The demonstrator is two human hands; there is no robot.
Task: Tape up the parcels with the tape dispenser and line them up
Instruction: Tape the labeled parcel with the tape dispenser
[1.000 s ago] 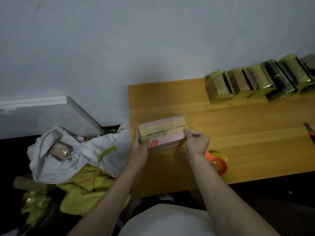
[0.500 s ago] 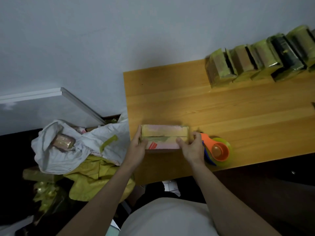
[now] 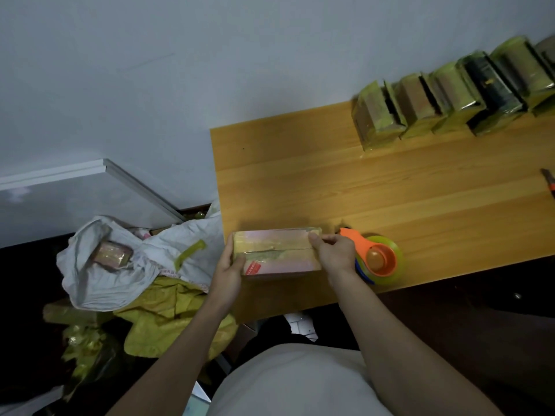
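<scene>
Head view: pink, seemingly yellow-taped parcel (image 3: 277, 253), both hands' fingers (image 3: 319, 239) curled around its ends.

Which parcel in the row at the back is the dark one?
The dark parcel stands fourth from the left end of the row. Its face looks nearly black, while its neighbours show brownish faces under yellow-green tape.

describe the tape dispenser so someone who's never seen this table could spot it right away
On the wooden table, look along the near edge, just right of the pink parcel held in both hands. The tape dispenser lies there: bright orange, holding a yellow-green roll, unlike the dull wrapped parcels lined up by the wall.
</scene>
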